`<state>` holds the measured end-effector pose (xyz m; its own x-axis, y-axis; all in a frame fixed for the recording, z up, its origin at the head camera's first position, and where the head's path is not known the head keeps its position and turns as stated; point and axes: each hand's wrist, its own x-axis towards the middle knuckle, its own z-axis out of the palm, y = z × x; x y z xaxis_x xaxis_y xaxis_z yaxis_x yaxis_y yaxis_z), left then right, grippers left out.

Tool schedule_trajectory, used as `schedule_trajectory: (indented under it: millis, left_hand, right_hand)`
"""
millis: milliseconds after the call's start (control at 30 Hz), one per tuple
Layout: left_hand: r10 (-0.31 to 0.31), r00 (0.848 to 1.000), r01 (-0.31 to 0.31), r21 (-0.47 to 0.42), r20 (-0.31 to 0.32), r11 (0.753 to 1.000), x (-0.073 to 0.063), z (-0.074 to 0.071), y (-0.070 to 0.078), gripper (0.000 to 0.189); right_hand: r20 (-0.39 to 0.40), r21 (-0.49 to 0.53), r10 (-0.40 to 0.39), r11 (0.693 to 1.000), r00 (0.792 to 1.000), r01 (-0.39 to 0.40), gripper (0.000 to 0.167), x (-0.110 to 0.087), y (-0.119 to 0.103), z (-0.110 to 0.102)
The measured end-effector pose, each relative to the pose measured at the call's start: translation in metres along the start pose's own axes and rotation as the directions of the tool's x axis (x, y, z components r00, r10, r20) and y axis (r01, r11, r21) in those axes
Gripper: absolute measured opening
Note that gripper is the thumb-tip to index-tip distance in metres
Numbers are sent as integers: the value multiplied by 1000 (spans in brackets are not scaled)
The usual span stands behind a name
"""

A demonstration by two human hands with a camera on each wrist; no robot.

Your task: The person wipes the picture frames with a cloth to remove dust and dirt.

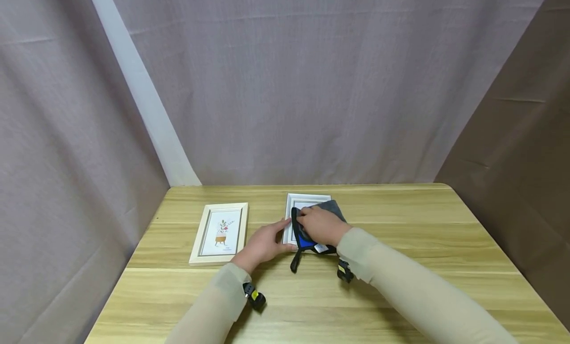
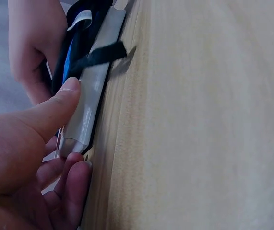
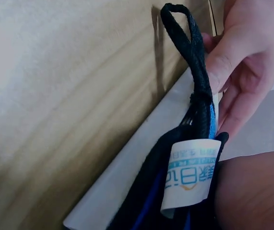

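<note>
A white picture frame (image 1: 289,205) lies on the table in the middle of the head view. My left hand (image 1: 264,242) holds its near left corner, thumb on the near edge and fingers at the left side. Over the frame's right part is a grey and blue cloth (image 1: 333,209) with black edging. My right hand (image 1: 321,225) grips this cloth and presses it on the frame, covering much of the picture. In the right wrist view the cloth's black hanging loop (image 3: 197,62) and printed white label (image 3: 190,175) stick out over the frame's edge.
To the left, a cream picture frame (image 1: 244,225) with a potted-plant print lies face up on the wooden table (image 1: 401,294). Grey curtains (image 1: 311,86) hang behind the table, and a brown one (image 1: 512,151) hangs at the right.
</note>
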<state>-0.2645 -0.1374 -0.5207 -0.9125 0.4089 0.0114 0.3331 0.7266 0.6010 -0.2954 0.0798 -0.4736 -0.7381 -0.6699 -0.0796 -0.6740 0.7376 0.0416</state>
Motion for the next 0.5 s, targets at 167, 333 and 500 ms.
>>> schedule_trajectory:
  millis: [167,333,500]
  left_hand:
    - [5,1000,-5,9,-4,1000,0,0,-2,85]
    - [46,998,-44,35,-33,998,1,1,-8,78]
    - [90,994,-86,58,-59,995,7,8,-16,84]
  right_hand:
    - [13,2,12,1000,1000,-12,31,8,2,-3]
    - [22,-60,4,998,1000,-2,27,17,4,-5]
    - [56,-92,37,995,998,-32,29,25,10,-5]
